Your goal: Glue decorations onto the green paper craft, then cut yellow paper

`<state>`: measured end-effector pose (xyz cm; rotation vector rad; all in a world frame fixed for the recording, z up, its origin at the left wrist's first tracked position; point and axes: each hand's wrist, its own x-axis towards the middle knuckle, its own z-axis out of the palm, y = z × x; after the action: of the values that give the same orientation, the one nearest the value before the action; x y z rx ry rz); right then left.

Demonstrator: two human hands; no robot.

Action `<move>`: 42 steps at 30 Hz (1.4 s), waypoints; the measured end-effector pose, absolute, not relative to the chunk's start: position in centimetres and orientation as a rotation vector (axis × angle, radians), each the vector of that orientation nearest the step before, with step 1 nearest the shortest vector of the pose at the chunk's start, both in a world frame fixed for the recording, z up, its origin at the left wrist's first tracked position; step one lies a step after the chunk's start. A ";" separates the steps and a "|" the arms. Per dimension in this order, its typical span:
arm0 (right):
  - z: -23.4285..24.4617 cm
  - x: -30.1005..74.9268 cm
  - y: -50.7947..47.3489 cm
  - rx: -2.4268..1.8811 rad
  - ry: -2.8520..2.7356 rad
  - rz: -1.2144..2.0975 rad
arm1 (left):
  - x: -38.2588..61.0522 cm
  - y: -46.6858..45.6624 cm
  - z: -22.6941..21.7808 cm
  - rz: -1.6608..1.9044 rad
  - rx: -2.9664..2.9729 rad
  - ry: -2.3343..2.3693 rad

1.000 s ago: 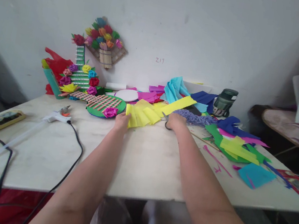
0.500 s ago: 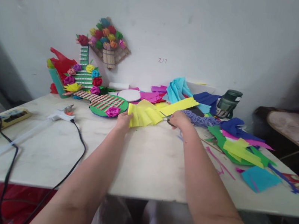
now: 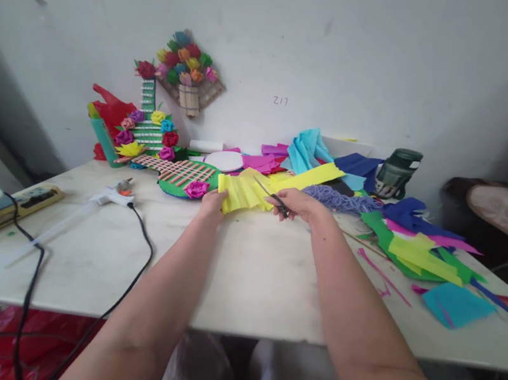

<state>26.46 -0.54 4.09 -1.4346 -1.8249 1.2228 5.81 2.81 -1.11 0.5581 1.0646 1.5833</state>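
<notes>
A crinkled sheet of yellow crepe paper (image 3: 240, 189) lies in the middle, its left edge pinched in my left hand (image 3: 213, 201). My right hand (image 3: 299, 203) grips a pair of scissors (image 3: 281, 207), the blades pointing up and left over the paper's right part. Behind the blades a longer yellow strip (image 3: 314, 177) slants up to the right. Just left of my left hand lies a green guitar-shaped craft (image 3: 173, 182) with woven sticks and a pink paper flower (image 3: 197, 189).
A white glue gun (image 3: 111, 195) with a black cord and a yellow power strip (image 3: 3, 218) lie left. Purple yarn (image 3: 344, 200), a dark green bottle (image 3: 398, 174) and coloured paper scraps (image 3: 418, 251) are right. A flower-trimmed craft (image 3: 146, 125) stands at the back.
The scissors in my right hand have moved left and now lie across the yellow paper, blades angled further upward. My left hand keeps its hold. The view has shifted slightly.
</notes>
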 end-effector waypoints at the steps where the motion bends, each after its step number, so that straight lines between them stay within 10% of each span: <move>1: 4.1 26.6 -0.6 -1.414 -1.840 1.253 | 5.8 2.8 -1.1 1.584 0.547 1.057; 42: 1.7 24.3 -2.1 -1.216 -1.796 1.551 | 7.4 2.5 -0.4 1.523 0.260 0.945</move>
<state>24.35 -2.14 1.73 -1.2164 -1.7955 1.5512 7.41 2.47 -0.37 0.2603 0.9445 1.5225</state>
